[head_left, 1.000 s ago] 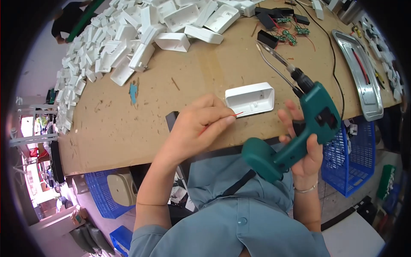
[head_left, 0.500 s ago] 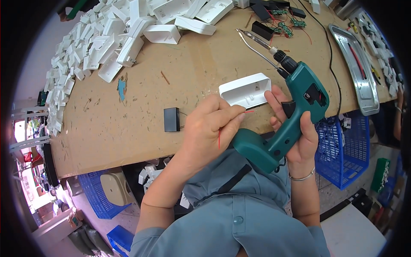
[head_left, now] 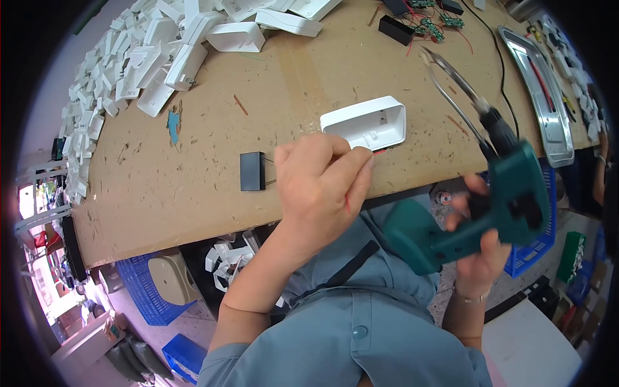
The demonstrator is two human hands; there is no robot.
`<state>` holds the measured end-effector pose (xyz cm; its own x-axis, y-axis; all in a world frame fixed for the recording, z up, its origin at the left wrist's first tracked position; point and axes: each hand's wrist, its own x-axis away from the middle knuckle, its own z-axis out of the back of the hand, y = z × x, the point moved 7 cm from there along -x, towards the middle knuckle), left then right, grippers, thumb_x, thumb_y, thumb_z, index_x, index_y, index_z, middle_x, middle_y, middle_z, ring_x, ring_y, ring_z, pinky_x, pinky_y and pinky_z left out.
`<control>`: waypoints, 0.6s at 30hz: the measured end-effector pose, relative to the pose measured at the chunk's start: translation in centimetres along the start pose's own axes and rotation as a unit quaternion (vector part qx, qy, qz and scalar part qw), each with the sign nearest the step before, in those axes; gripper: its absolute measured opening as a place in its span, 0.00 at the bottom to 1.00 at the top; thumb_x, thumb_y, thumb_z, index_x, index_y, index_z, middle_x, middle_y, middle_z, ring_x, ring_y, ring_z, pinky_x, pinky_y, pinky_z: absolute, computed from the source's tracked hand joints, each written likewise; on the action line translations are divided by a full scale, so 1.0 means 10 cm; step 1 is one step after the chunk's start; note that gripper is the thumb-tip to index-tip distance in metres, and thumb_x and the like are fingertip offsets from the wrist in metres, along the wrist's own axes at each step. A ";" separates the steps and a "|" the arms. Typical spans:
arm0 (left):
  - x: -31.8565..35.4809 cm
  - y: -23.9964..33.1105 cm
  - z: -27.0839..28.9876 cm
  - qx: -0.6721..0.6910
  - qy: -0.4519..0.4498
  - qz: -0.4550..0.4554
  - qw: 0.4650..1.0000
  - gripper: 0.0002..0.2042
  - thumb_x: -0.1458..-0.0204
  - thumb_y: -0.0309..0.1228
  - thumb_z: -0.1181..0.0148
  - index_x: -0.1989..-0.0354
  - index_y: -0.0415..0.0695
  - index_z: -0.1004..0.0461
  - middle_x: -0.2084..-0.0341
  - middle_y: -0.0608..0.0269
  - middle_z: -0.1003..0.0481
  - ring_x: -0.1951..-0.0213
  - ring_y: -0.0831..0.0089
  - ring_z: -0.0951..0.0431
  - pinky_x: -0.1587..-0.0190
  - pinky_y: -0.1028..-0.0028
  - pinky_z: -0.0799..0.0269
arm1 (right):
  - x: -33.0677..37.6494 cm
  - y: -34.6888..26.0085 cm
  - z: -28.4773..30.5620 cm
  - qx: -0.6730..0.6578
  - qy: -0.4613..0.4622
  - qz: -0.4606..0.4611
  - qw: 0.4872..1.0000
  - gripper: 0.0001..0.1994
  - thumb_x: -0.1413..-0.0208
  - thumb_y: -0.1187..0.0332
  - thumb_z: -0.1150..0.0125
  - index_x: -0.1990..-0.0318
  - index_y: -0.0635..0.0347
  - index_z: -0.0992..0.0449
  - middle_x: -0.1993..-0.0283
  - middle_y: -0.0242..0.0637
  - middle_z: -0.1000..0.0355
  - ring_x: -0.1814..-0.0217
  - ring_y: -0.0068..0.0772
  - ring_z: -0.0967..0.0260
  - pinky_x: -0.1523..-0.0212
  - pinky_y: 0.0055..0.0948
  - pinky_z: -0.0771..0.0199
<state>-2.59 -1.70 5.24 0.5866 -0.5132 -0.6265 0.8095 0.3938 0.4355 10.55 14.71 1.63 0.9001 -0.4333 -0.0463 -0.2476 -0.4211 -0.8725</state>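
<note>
A long wooden workbench carries everything. A heap of white plastic casings spreads over its far left corner and along the left edge. A shiny metal tray lies by the right edge. The teal soldering gun, with its wire loop tip reaching over the bench, sits off the near edge in the right hand, whose fingers are wrapped shut round the grip. The left hand hangs over the near edge, thumb and forefinger pinched together on a thin red wire; the wire seems to run into the open white casing, though the spot is too small to be sure. That casing lies hollow side up near the near edge, just beyond the fingertips. A small black block rests left of the hand, close to the same edge.
</note>
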 end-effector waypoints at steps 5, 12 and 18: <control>-0.07 0.07 0.01 -0.089 0.044 -0.011 0.995 0.06 0.67 0.25 0.38 0.78 0.45 0.26 0.70 0.66 0.31 0.69 0.71 0.32 0.63 0.69 0.48 | 0.54 -0.20 0.07 0.242 0.101 0.009 0.965 0.38 0.58 0.52 0.33 0.49 0.75 0.39 0.51 0.49 0.34 0.68 0.30 0.31 0.67 0.24 0.31; -0.19 -0.01 -0.17 -0.106 0.023 -0.008 0.994 0.03 0.66 0.23 0.43 0.84 0.42 0.31 0.68 0.64 0.30 0.66 0.69 0.30 0.61 0.64 0.47 | 0.68 0.01 0.05 0.245 0.073 -0.090 0.963 0.33 0.58 0.58 0.31 0.49 0.71 0.37 0.52 0.48 0.32 0.67 0.29 0.31 0.65 0.27 0.30; -0.24 0.00 -0.25 -0.125 0.025 -0.016 0.992 0.03 0.66 0.23 0.43 0.84 0.41 0.31 0.69 0.64 0.30 0.66 0.69 0.31 0.61 0.63 0.46 | 0.62 0.10 0.05 0.257 0.049 -0.094 0.961 0.31 0.59 0.60 0.31 0.49 0.70 0.36 0.53 0.46 0.32 0.65 0.28 0.32 0.65 0.26 0.31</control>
<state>-4.03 1.45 5.12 0.5537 -0.4928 -0.6713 0.7933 0.5572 0.2453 16.05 11.96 0.20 0.8676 -0.4708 0.1602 0.1485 -0.0622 -0.9869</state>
